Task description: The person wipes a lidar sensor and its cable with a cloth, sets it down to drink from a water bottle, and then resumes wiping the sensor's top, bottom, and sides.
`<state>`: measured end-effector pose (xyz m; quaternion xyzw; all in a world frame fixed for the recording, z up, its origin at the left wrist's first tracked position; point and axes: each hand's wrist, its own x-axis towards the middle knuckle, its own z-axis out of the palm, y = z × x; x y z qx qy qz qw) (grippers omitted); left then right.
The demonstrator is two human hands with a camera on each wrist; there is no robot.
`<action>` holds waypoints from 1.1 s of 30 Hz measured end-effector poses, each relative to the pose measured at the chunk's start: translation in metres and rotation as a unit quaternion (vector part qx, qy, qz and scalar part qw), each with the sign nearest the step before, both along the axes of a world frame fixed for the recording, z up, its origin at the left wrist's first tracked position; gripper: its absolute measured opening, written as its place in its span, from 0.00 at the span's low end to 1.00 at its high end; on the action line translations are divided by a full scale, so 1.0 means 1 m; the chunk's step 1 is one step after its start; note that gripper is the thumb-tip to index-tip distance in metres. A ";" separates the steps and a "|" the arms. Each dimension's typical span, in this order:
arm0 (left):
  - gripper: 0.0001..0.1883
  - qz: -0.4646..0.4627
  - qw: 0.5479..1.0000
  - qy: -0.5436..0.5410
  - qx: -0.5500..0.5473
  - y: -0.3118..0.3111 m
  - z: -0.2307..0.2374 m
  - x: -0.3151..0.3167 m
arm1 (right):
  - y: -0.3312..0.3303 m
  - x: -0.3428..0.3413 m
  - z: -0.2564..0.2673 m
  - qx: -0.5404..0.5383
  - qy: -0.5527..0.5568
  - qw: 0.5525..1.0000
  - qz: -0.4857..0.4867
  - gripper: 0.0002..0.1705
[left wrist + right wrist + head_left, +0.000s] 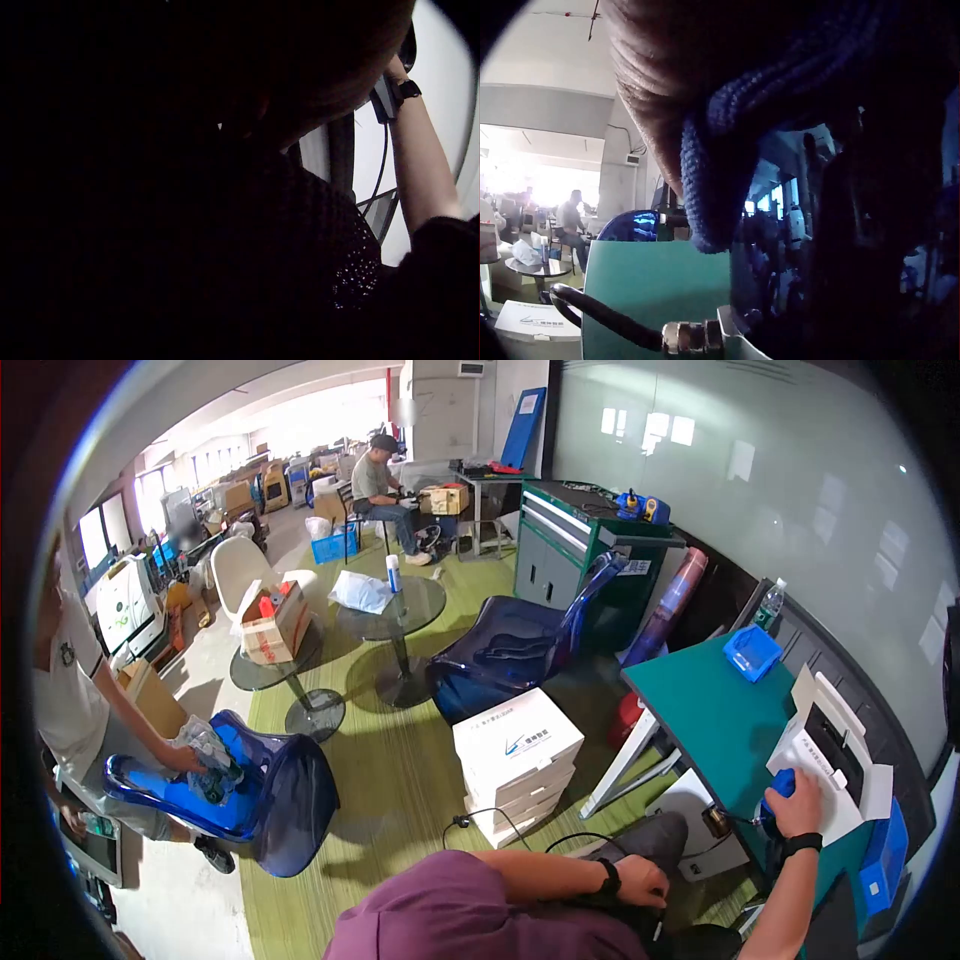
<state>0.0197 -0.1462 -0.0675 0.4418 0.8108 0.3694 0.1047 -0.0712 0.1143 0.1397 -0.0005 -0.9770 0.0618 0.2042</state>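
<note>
At the right of the head view, my right hand [800, 805] grips a blue knitted cloth [780, 785] at the green table's near edge. In the right wrist view the cloth [697, 187] hangs from under the hand [641, 82], against a dark glossy surface [772, 300] with a metal cable fitting [692, 337] beside it. My left hand [642, 880] rests over my lap, its fingers loosely curled, with nothing seen in it. The left wrist view is mostly dark; my right forearm [424, 157] shows at its right.
An opened white box [820, 755], a blue bin [752, 652] and a bottle [770, 605] are on or beside the green table [700, 705]. Stacked white boxes [518, 745] stand left of my legs, with black cables nearby. One person stands at far left; another sits at the back.
</note>
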 end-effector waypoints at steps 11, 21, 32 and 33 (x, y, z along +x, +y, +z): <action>0.19 -0.023 0.999 -0.021 0.022 -0.014 0.011 0.003 | -0.032 0.012 0.010 0.043 0.001 0.998 -0.041 0.19; 0.18 -0.030 0.999 -0.035 0.000 -0.014 0.011 0.002 | -0.044 0.061 -0.014 0.152 0.101 0.983 -0.009 0.27; 0.17 -0.025 0.998 0.019 0.051 -0.020 0.017 0.001 | 0.001 0.066 -0.018 -0.123 0.125 0.984 0.016 0.56; 0.16 -0.030 0.997 0.026 0.065 -0.018 0.013 -0.001 | 0.001 0.070 -0.017 -0.141 0.112 0.984 -0.012 0.58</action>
